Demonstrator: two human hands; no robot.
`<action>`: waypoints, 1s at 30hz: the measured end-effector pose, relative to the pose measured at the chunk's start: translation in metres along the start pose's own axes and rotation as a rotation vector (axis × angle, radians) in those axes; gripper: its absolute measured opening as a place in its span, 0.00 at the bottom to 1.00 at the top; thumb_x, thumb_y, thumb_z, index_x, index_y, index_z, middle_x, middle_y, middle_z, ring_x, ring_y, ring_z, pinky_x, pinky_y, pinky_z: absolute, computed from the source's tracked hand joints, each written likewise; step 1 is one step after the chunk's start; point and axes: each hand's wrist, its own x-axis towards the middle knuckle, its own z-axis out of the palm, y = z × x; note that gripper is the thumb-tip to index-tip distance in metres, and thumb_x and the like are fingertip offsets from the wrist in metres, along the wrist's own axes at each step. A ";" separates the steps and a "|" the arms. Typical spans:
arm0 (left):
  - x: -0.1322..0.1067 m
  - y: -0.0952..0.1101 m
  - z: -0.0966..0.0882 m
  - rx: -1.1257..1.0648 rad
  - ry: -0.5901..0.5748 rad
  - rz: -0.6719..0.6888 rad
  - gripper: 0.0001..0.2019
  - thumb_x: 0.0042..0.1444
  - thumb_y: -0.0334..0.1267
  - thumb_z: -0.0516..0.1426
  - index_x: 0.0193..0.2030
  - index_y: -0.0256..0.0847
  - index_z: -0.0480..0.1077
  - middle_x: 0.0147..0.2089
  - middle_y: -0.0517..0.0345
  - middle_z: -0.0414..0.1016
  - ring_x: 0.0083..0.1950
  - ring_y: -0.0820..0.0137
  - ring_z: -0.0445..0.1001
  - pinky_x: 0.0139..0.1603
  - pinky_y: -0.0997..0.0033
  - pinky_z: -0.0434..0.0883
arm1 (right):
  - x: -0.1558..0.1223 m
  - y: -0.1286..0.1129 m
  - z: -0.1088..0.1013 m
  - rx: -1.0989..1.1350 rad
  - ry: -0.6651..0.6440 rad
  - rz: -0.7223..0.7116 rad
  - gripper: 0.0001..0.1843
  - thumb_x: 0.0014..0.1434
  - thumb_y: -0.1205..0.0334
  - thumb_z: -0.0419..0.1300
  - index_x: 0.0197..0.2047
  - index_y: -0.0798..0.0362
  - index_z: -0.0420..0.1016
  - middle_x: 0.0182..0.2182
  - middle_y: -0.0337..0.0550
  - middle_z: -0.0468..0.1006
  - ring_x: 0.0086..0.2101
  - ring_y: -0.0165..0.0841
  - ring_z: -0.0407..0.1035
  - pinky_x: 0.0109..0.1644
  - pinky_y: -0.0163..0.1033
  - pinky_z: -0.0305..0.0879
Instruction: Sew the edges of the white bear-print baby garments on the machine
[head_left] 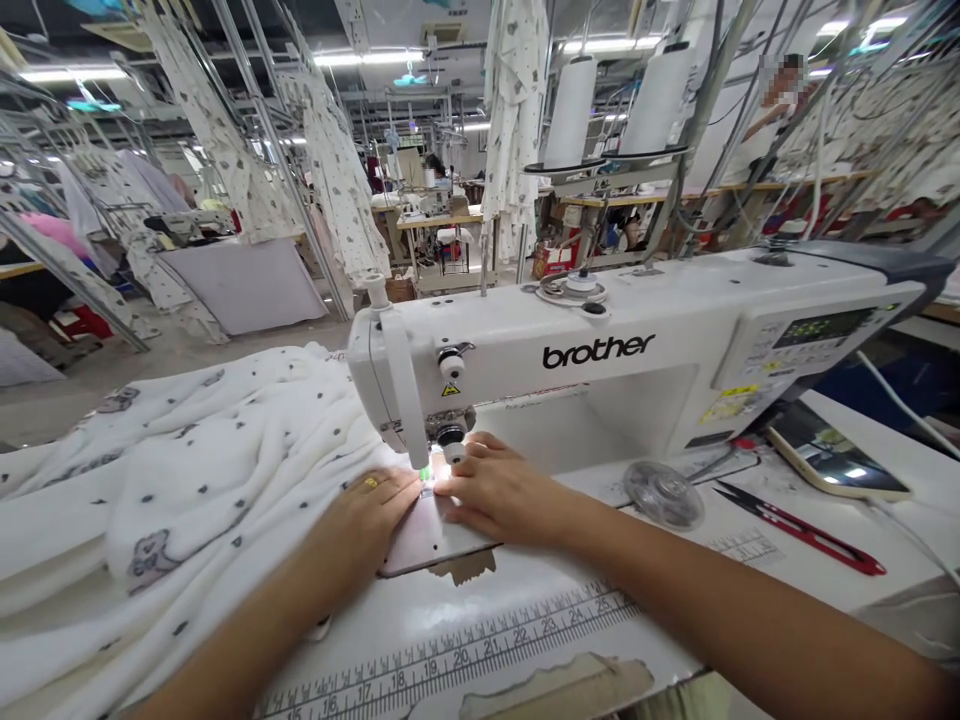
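Observation:
A white Brother sewing machine (600, 350) stands across the table. A heap of white printed fabric (172, 480) lies to its left. My left hand (367, 520), with a gold ring, lies flat with fingers stretched on the fabric edge beside the needle plate (424, 535). My right hand (499, 490) rests just right of the presser foot (426, 470), fingertips pressed together on the plate at the needle; what they pinch there is too small to name.
Red thread snips (802, 525), a clear bobbin disc (664, 493) and a phone (832, 455) lie on the table to the right. A printed ruler (465, 655) runs along the front edge. Hanging garments, thread cones and other workstations with people fill the background.

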 end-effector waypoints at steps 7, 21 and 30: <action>-0.002 -0.007 0.006 0.017 -0.061 -0.063 0.27 0.55 0.21 0.48 0.60 0.40 0.67 0.60 0.49 0.72 0.59 0.60 0.71 0.57 0.53 0.72 | 0.001 0.000 -0.002 0.007 -0.011 0.000 0.14 0.69 0.55 0.54 0.49 0.53 0.74 0.38 0.43 0.75 0.41 0.36 0.64 0.58 0.45 0.51; 0.007 0.005 -0.004 -0.007 -0.162 -0.129 0.21 0.56 0.26 0.54 0.58 0.34 0.66 0.57 0.46 0.73 0.59 0.60 0.68 0.63 0.59 0.66 | 0.000 0.003 0.005 0.094 0.077 0.037 0.13 0.71 0.60 0.49 0.46 0.47 0.75 0.34 0.40 0.77 0.36 0.35 0.70 0.58 0.48 0.52; -0.009 -0.061 -0.027 0.135 -0.174 -0.460 0.16 0.64 0.36 0.55 0.58 0.39 0.67 0.58 0.49 0.71 0.57 0.62 0.71 0.58 0.55 0.69 | 0.002 0.028 0.019 -0.058 0.105 0.049 0.12 0.66 0.51 0.55 0.49 0.31 0.77 0.38 0.45 0.80 0.40 0.36 0.75 0.48 0.49 0.67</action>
